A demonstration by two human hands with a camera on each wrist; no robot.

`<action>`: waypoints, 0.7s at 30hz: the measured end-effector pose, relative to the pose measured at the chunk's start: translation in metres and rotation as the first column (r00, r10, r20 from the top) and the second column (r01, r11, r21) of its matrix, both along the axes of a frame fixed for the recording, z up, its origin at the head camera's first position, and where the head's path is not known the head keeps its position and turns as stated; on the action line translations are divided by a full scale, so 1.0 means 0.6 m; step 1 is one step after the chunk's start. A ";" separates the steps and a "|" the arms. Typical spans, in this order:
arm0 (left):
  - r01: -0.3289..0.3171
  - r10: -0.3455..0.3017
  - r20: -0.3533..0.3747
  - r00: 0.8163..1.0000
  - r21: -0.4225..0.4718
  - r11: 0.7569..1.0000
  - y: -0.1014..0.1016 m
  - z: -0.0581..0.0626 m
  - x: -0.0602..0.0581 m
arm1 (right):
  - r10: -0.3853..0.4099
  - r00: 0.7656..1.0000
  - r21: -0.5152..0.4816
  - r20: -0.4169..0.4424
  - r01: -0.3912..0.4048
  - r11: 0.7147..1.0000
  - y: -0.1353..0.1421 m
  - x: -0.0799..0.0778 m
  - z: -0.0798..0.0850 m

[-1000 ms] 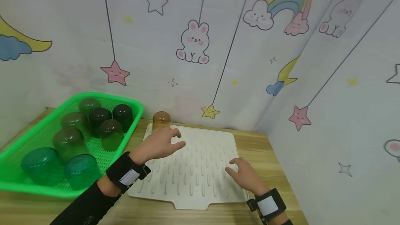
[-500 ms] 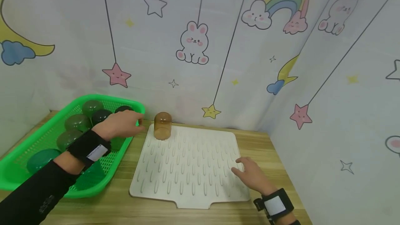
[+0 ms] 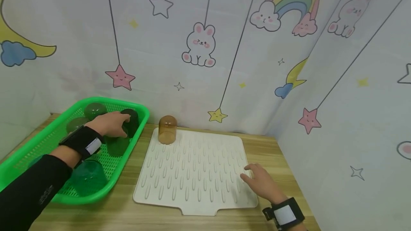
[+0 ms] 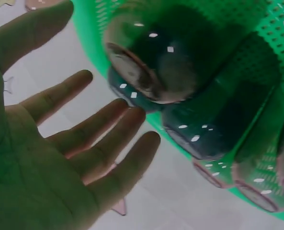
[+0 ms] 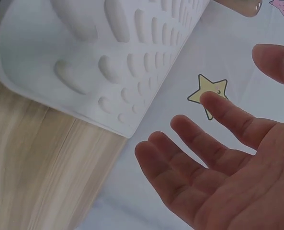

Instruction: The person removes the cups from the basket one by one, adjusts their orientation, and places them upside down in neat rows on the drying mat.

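My left hand [image 3: 110,124] reaches over the green basket [image 3: 77,199], fingers spread loosely beside a dark upside-down cup [image 3: 132,122] in its far right corner. In the left wrist view, the fingers of my left hand [image 4: 79,158] are extended in front of dark cups [image 4: 199,124] and grip nothing. An amber cup [image 3: 167,130] stands upside down on the far left corner of the white ridged draining board [image 3: 199,167]. My right hand [image 3: 261,183] hovers at the board's right edge, its fingers relaxed around nothing.
More see-through cups fill the basket, among them a teal one [image 3: 88,177] at the front and an olive one [image 3: 95,110] at the back. Below lies a wooden tabletop [image 3: 154,220]. A patterned cloth wall [image 3: 179,106] closes off the back and right side.
My left hand has left the amber cup and moved leftward into the basket, beside the dark cup. The amber cup stays on the board. My right hand has shifted slightly right.
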State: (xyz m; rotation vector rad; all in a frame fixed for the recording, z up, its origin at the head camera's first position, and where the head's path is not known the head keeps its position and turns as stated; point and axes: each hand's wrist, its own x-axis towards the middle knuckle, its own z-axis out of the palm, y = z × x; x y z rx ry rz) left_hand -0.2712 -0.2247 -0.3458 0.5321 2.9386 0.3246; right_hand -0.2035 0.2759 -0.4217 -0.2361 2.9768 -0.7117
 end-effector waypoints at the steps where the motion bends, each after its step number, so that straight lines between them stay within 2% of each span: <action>1: 0.001 -0.001 0.013 1.000 0.007 1.000 -0.003 -0.003 -0.003 | 0.000 1.000 -0.005 0.003 0.000 1.000 0.000 0.001 -0.001; 7: 0.016 -0.020 0.099 0.995 0.040 0.999 -0.017 -0.026 -0.027 | 0.003 1.000 -0.027 -0.007 -0.003 1.000 0.000 0.004 -0.007; 13: 0.013 -0.023 0.197 0.980 0.055 0.998 -0.020 -0.032 -0.035 | -0.011 1.000 -0.036 0.000 0.011 0.999 0.001 0.009 -0.013; 15: 0.018 -0.027 0.211 0.977 0.044 0.999 -0.019 -0.034 -0.037 | -0.017 1.000 -0.036 0.006 0.017 0.999 0.002 0.009 -0.016; 21: 0.052 -0.044 0.193 0.980 -0.040 0.998 -0.012 -0.040 -0.037 | -0.005 1.000 -0.043 -0.011 0.005 0.999 0.004 0.007 -0.021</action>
